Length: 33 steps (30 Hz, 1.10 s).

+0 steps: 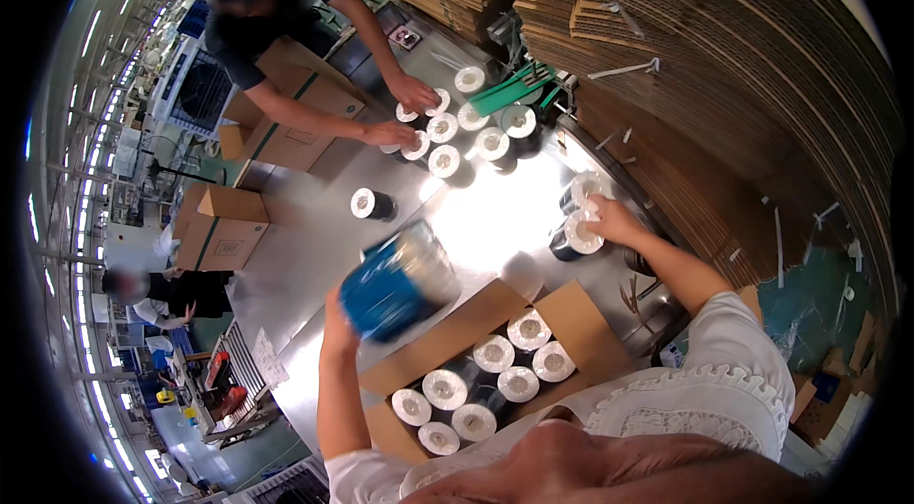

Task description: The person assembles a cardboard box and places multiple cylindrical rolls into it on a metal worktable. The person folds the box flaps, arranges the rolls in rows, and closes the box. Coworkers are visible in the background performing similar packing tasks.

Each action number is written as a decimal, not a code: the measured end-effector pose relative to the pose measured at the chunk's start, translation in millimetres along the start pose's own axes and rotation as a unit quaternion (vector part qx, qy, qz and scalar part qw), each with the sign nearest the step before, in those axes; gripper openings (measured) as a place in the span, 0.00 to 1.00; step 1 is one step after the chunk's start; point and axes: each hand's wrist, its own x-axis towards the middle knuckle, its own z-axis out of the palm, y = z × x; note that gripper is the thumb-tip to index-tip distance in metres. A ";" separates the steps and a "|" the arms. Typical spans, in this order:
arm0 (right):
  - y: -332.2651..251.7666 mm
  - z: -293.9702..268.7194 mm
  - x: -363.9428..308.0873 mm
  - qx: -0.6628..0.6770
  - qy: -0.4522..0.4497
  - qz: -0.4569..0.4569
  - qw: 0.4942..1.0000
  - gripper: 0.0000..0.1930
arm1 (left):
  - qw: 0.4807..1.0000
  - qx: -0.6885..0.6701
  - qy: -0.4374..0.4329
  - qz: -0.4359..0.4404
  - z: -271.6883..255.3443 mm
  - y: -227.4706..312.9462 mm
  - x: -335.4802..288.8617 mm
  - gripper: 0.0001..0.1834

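Note:
My left hand [339,316] grips a blue spool [386,290] in shiny clear wrap, blurred by motion, above the left side of an open cardboard box [447,342]. Inside that box, several wrapped spools [493,353] stand upright with their white round ends up. Out to the right, my right hand [617,221] has its fingers closed on the white end of a dark spool [577,236] on the metal table. Another spool [583,188] stands directly behind that one.
Across the metal table [314,285], a co-worker's hands [411,93] touch a cluster of spools [443,128]. A lone spool [371,204] lies tilted nearby. Cardboard boxes [221,228] line the left edge. Tall stacks of flat cardboard [705,76] rise on the right.

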 end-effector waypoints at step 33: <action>-134.6 15.6 -153.2 0.105 -0.112 -0.032 0.988 0.22 | 0.769 0.551 0.324 -0.020 -51.2 -202.7 -304.8 0.37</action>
